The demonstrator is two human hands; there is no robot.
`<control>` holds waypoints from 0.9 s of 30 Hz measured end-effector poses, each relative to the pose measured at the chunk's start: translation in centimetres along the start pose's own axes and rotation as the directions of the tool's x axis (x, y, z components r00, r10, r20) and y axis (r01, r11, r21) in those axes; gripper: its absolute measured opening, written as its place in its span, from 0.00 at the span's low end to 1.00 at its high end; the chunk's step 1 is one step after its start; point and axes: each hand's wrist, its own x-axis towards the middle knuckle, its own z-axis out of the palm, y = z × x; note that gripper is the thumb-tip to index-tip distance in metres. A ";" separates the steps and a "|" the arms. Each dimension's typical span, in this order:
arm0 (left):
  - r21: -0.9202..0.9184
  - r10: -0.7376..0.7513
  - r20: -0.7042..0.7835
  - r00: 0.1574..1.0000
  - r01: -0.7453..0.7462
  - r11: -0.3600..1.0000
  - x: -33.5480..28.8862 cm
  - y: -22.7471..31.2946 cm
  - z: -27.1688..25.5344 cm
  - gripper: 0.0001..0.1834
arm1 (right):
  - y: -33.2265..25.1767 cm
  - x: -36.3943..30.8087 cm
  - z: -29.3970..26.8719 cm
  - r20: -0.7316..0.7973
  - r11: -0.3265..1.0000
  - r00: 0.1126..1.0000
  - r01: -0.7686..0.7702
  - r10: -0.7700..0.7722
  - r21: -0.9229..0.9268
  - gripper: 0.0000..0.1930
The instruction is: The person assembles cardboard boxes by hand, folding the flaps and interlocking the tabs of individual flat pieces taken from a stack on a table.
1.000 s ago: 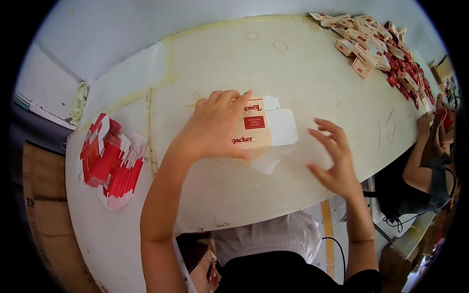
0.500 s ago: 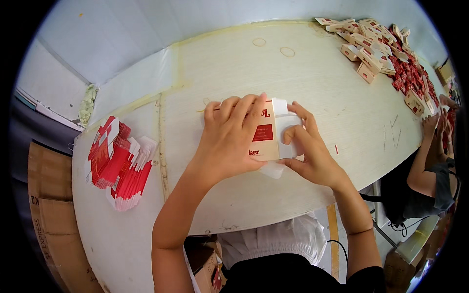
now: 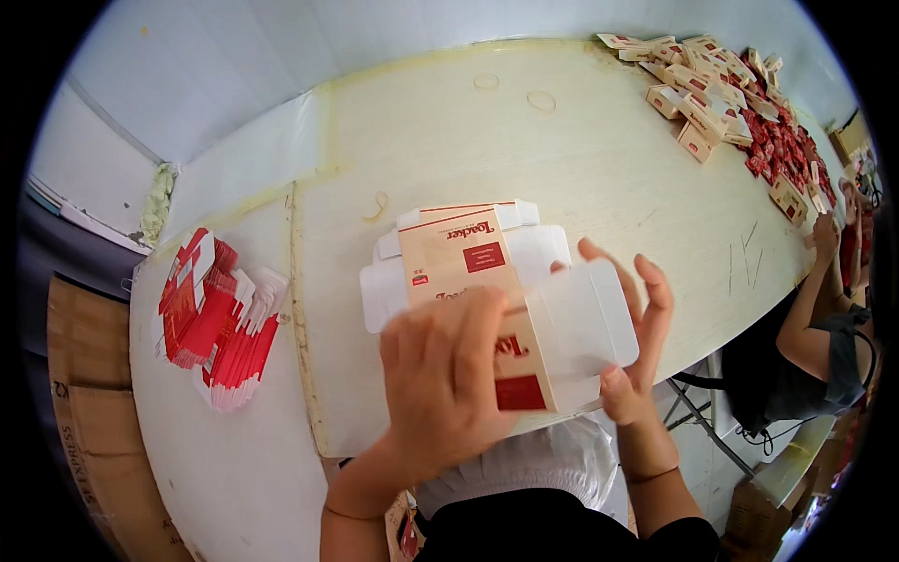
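The cream carton (image 3: 496,279) lies between the person's hands, above the worktop (image 3: 684,225) and close to its near edge. Its long axis runs from far to near, the near end angling slightly to the right. The left hand (image 3: 448,375) is the nearer one to the printed body, reaching over its left, near part; its fingers are bent and close together, and blur hides whether they grip. The right hand (image 3: 643,370) stands off the body's right side, around the end of the white flap (image 3: 585,314): thumb by the flap's near corner, fingers apart beyond it. Whether they pinch, I cannot tell.

The card is matte cream with red lettering, thin red lines and dark-red rectangles, with white tabs (image 3: 379,295) out to the left. It looks largely flat; one carton or two overlapping is unclear.
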 end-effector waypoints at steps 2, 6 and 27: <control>-0.040 -0.028 0.043 0.999 0.030 0.999 -1.6 0.7 0.6 0.33 | 0.0 -1.6 0.8 -0.025 0.994 0.994 -0.105 0.104 -0.014 0.37; -0.062 -0.026 0.184 0.983 0.038 0.997 -2.7 1.7 1.2 0.34 | 0.2 -3.2 1.6 0.013 0.947 0.949 -0.315 0.315 0.060 0.35; -0.078 -0.037 0.270 0.962 0.061 0.995 -4.8 2.3 2.9 0.29 | -2.7 -3.4 0.4 0.182 0.775 0.763 -0.632 0.620 0.008 0.35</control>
